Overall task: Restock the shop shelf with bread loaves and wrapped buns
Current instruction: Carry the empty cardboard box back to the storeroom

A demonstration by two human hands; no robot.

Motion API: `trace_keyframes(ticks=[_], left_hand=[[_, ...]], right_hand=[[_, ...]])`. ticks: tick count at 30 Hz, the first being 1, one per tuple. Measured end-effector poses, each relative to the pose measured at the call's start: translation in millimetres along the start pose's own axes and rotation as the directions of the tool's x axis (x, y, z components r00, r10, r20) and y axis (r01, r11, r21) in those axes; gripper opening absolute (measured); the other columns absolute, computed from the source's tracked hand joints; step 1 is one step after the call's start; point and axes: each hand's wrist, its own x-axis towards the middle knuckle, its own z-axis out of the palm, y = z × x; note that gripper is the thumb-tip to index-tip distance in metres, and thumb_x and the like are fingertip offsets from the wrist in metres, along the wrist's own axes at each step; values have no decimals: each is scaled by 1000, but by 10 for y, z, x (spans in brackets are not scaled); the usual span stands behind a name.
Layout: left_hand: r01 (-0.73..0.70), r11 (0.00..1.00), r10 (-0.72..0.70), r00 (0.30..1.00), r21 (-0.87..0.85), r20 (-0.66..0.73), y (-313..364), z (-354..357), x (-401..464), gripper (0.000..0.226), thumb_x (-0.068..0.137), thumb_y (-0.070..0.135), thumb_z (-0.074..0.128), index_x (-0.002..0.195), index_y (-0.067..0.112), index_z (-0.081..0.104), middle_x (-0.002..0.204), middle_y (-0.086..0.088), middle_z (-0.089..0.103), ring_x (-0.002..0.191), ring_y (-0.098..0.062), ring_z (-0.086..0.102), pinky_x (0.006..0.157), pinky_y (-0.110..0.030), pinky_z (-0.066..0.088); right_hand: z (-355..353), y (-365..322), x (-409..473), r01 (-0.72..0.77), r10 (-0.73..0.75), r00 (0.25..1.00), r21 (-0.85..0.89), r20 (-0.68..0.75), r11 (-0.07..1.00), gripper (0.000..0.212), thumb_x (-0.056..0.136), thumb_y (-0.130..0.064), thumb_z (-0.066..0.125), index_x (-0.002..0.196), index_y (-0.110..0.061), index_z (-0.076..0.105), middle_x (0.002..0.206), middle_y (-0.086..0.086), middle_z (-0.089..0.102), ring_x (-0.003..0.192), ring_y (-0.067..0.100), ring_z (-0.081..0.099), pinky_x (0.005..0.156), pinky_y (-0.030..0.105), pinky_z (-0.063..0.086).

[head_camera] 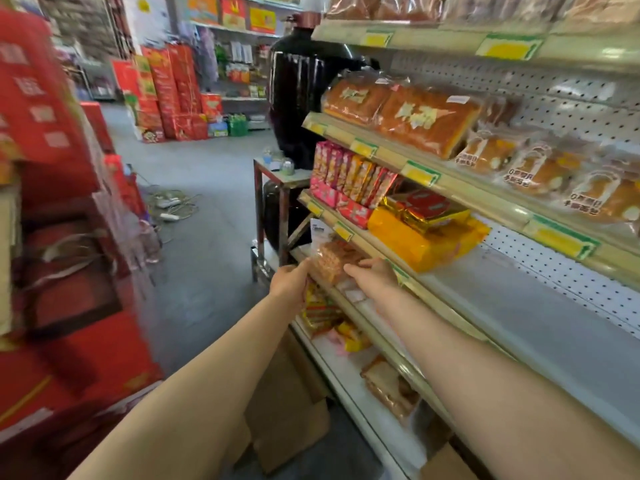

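Note:
Both my arms reach forward to a clear-wrapped pack of brown bread [334,259] at the left end of a lower shelf [374,336]. My left hand [292,280] grips the pack's left edge. My right hand [374,271] lies on its right side with the fingers over the wrapper. Large wrapped loaves [415,119] sit on the upper shelf, with several wrapped buns [540,168] to their right. Another wrapped bread pack [389,388] lies on the bottom shelf.
A yellow bag [426,244] and red snack boxes [349,188] fill the left of the middle shelf. Cardboard boxes [287,410] stand on the floor below my arms. Red gift boxes [62,237] are stacked at left. A dark jar [304,95] on a metal stand [273,209] is ahead.

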Motion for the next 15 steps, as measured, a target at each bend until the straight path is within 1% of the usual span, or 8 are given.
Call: trace_keyframes(ticks=[1, 2, 5, 7, 9, 11, 13, 15], left_hand=[[4, 1000, -4, 1000, -23, -3, 49, -76, -75, 53, 73, 53, 80, 105, 15, 61, 97, -7, 68, 87, -23, 69, 93, -46, 57], [13, 999, -13, 1000, -47, -8, 48, -148, 9, 56, 72, 50, 81, 107, 11, 62, 94, -8, 69, 85, -25, 70, 91, -45, 57], [2, 999, -3, 1000, -51, -13, 25, -344, 292, 41, 85, 35, 77, 106, 4, 62, 88, -7, 69, 82, -23, 69, 92, -42, 56], [37, 998, -39, 999, -48, -38, 23, -431, 457, 51, 85, 37, 78, 118, 3, 60, 98, -7, 69, 95, -29, 69, 98, -47, 54], [60, 998, -58, 995, 29, -81, 3, -533, 696, 49, 86, 43, 75, 120, 11, 58, 108, -6, 66, 105, -30, 65, 102, -48, 51], [84, 995, -80, 993, 46, -92, -9, -632, 944, 51, 84, 47, 75, 116, 11, 58, 107, -5, 65, 105, -30, 64, 100, -48, 52], [115, 993, -110, 989, 42, -101, -35, -745, 1216, 59, 83, 49, 75, 123, 8, 60, 102, -4, 66, 99, -28, 65, 97, -47, 54], [114, 989, -104, 988, 89, -112, -41, -852, 1395, 53, 89, 48, 70, 125, 12, 57, 102, -2, 62, 95, -24, 62, 96, -42, 54]], right_hand=[[92, -3, 34, -11, 11, 1000, 3, 26, 1000, 29, 89, -39, 73, 108, -19, 66, 112, 5, 67, 102, 25, 62, 90, 33, 51], [198, -10, 92, -25, 24, 998, 11, 51, 1000, 28, 90, -39, 72, 108, -18, 65, 112, 6, 65, 101, 24, 59, 87, 30, 48], [525, -21, 267, -47, 46, 994, 9, 104, 999, 35, 92, -38, 69, 118, -14, 66, 112, 4, 62, 100, 21, 54, 82, 26, 40], [730, -57, 396, -51, 51, 995, 0, 86, 999, 38, 91, -39, 71, 119, -14, 67, 113, 4, 64, 95, 19, 53, 78, 24, 39], [950, -66, 579, -82, 82, 992, 3, 93, 997, 36, 90, -38, 72, 115, -12, 66, 111, 5, 65, 87, 17, 53, 74, 24, 39], [1161, -85, 724, -135, 132, 984, 12, 121, 991, 29, 93, -34, 70, 110, -12, 62, 96, 0, 62, 74, 12, 52, 66, 24, 41], [1364, -87, 861, -173, 171, 979, 11, 111, 985, 24, 93, -33, 70, 106, -14, 62, 86, -3, 59, 68, 9, 50, 59, 25, 41], [1522, -104, 973, -192, 191, 976, 4, 106, 981, 19, 92, -30, 71, 96, -13, 64, 84, 0, 62, 66, 9, 52, 63, 25, 43]])
